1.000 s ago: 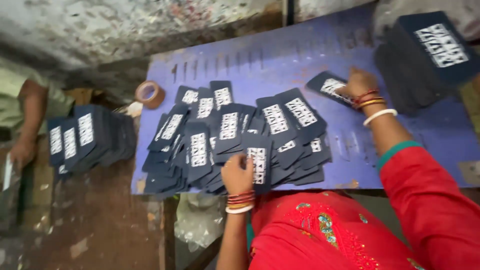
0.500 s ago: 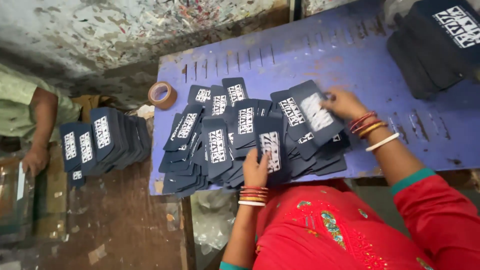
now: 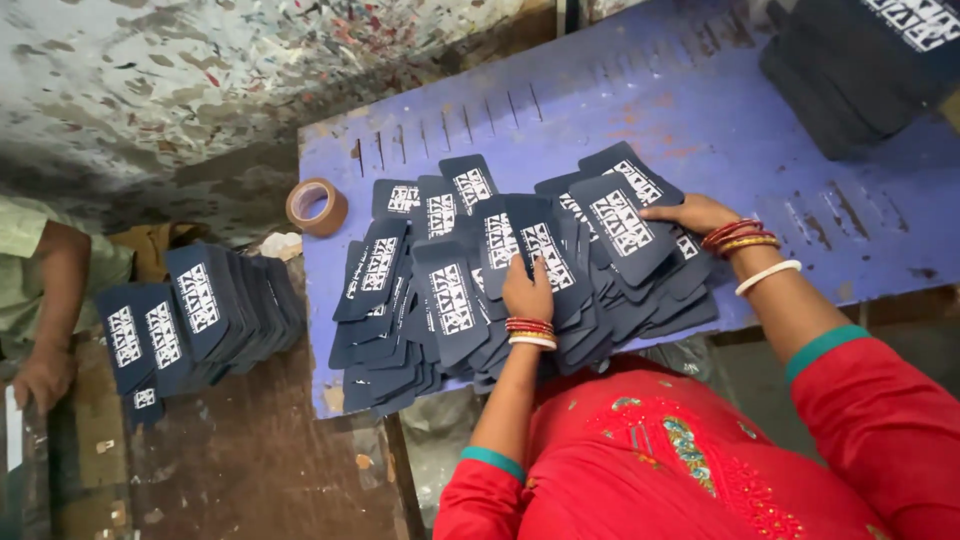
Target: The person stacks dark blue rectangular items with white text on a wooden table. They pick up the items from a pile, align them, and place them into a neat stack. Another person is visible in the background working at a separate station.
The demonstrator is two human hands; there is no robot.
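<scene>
Left hand (image 3: pixel 527 290): lying flat, fingers open, pressing on the dark printed cards (image 3: pixel 450 300) (palm hidden).
Right hand (image 3: pixel 692 213): resting open on the card (image 3: pixel 622 226) topping the right-hand pile, fingertips hidden.
Cards: fanning across the purple surface (image 3: pixel 720 130), overhanging its near edge.
Far stack (image 3: pixel 860 60): being cut off at the frame's corner.
Tape roll (image 3: pixel 317 206): sitting at the surface's left corner.

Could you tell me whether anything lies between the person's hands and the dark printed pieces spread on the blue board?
Nothing visible does. The left hand rests directly on the overlapping dark pieces, and the right hand touches the top piece at the fan's right end. The tape roll sits clear, off to the left.
</scene>
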